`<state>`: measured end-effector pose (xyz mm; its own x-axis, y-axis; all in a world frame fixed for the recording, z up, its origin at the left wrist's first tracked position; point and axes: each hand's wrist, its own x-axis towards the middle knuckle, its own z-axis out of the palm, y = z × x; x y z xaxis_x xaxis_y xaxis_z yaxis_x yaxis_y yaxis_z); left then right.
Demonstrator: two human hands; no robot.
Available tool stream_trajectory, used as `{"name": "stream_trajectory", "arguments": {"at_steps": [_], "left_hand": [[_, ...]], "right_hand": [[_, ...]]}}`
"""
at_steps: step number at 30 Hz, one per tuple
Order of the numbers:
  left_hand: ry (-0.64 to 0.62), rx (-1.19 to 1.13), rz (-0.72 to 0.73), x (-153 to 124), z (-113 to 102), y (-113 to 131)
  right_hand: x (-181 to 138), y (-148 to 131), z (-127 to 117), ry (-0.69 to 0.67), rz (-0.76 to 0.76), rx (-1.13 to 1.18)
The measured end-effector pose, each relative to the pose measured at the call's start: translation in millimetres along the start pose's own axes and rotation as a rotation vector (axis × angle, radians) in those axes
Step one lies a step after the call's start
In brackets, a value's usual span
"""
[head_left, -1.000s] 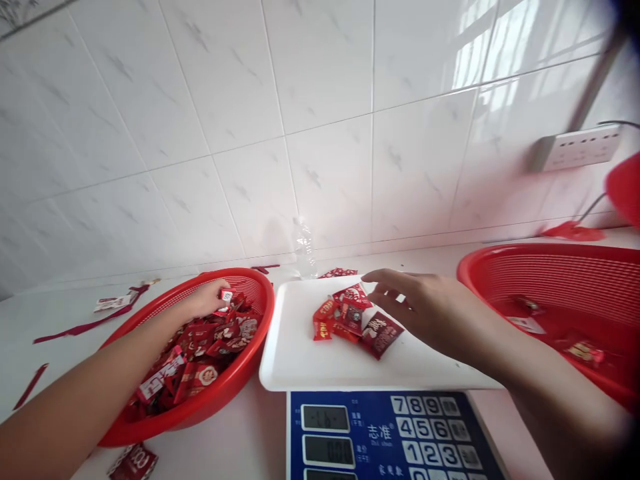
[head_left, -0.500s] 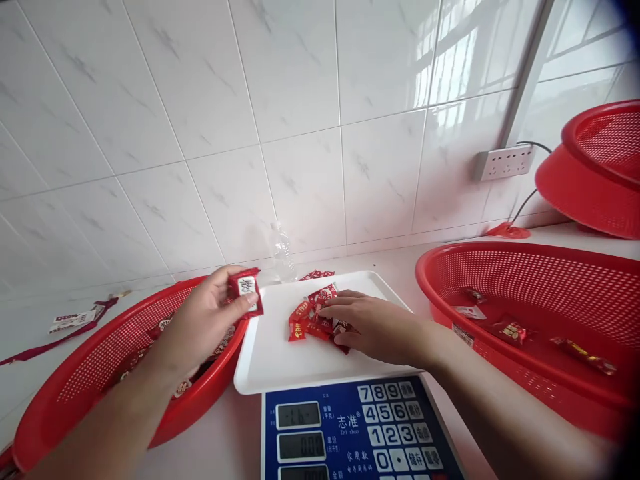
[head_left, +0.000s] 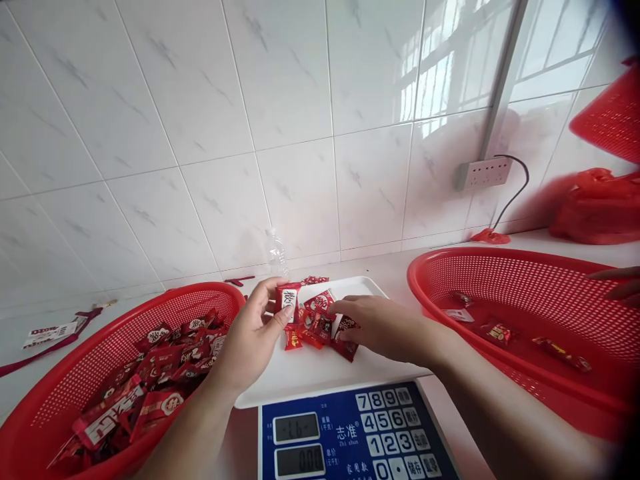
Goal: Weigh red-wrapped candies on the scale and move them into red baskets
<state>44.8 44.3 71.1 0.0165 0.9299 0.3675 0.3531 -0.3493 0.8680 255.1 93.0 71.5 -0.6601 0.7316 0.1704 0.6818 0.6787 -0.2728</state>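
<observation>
White table [head_left: 385,263] along a tiled wall [head_left: 200,133]. Right basket [head_left: 520,267], red, large, nearly bare: a few packets on its floor; another person's fingertips [head_left: 617,283] at its far right rim. Left basket [head_left: 70,373], red, heaped with red packets. Between the baskets, a scale [head_left: 350,433] with blue keypad panel and white tray [head_left: 310,367]. Small pile [head_left: 320,323] of red packets lies mid-tray. Left hand [head_left: 250,340] over tray's left edge, pinching one packet [head_left: 288,299] upright between thumb and fingers, just beside the pile. Right hand [head_left: 383,327] palm down, fingers spread and resting on the pile, touching packets, not closed round any. Clear bottle [head_left: 276,252] behind tray at the wall. Socket strip [head_left: 483,175] on the wall, cable trailing down.
</observation>
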Motion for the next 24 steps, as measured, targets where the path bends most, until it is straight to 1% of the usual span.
{"name": "stream_trajectory", "arguments": {"at_steps": [2, 5, 6, 8, 10, 14, 16, 20, 21, 22, 24], "left_hand": [[-0.028, 0.053, -0.001, -2, 1, -6], [-0.089, 0.029, -0.076, -7, 6, -12], [-0.108, 0.007, -0.094, -9, 8, -13], [-0.138, -0.031, -0.099, -12, 13, -14], [-0.153, -0.036, -0.082, -14, 17, -14], [-0.153, -0.01, -0.074, -17, 19, -12], [-0.133, -0.034, -0.073, -17, 16, -10], [-0.044, -0.075, -0.053, -14, 7, -7], [-0.037, -0.072, -0.045, -14, 5, -7], [-0.036, -0.064, -0.034, -13, 4, -7], [-0.049, -0.044, 0.005, -15, 6, -5]], "right_hand": [[1, -4, -1, 0.096, 0.001, 0.03], [3, -12, -2, 0.221, -0.054, 0.219], [3, -14, -2, 0.232, -0.07, 0.302], [4, -18, 0, 0.21, -0.078, 0.432], [6, -20, 3, 0.194, -0.055, 0.497], [8, -20, 7, 0.236, -0.006, 0.577], [7, -19, 6, 0.252, -0.008, 0.599], [5, -16, -2, 0.387, 0.01, 0.516], [4, -15, -4, 0.398, 0.014, 0.505], [3, -15, -6, 0.383, 0.009, 0.509], [0, -15, -7, 0.278, -0.022, 0.548]]}}
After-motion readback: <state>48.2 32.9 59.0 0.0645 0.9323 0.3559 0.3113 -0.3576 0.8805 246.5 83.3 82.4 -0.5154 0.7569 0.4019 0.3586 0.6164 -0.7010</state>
